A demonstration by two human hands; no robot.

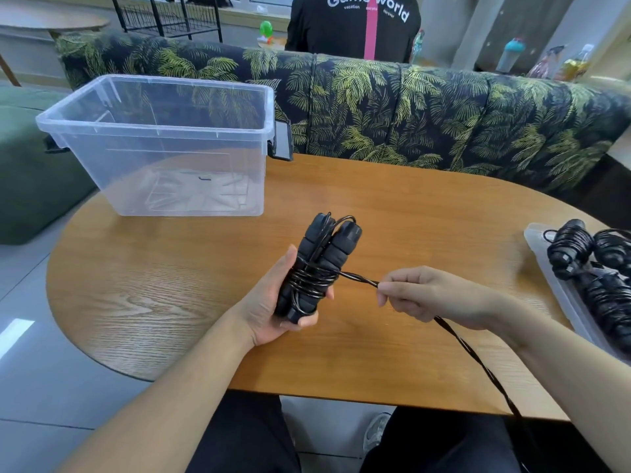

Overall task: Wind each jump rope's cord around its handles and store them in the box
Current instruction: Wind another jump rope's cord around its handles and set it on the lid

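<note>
in progress: left hand (273, 302) gripping paired handles (319, 264), few turns on; right hand (426, 295) pinching slack cord (478, 360) (long tail left). box (157, 131) empty; wound ropes (594, 268) waiting on lid (546, 268).

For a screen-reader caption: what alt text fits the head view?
The left hand grips two black handles while the right hand pinches the cord being wound round them. A clear box stands on the wooden table.

Black handles (316, 264), cord (471, 353) half-wound
</note>
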